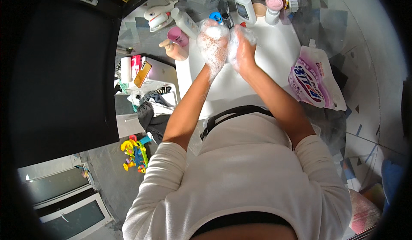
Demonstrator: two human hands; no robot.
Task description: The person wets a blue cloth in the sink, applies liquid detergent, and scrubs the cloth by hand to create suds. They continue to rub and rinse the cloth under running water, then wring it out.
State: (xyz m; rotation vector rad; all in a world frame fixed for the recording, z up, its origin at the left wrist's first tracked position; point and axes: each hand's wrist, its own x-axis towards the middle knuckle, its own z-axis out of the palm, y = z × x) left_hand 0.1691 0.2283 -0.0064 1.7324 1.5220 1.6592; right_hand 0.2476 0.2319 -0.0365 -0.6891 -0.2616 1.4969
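Thick white lather coats both my hands, which are raised side by side over a white washbasin (280, 43). My left hand (214, 45) has foam heaped over its palm and fingers, down to the wrist. Close beside it, my right hand (243, 48) has foam over the fingers and the side that faces the left. The lather hides most of the fingers, and I cannot tell whether anything lies under it. Behind the hands is a dark metal faucet (227, 19), partly hidden, beside a blue round object (216, 17).
Left of the basin stand a peach pump bottle (177, 52), a pink cup (178, 36) and a white bottle (185, 23). A spray bottle (245, 8) and a pink-lidded container (273, 11) stand behind. On the right lies a purple-white refill pouch (313, 80). A phone (142, 74) rests on a white appliance.
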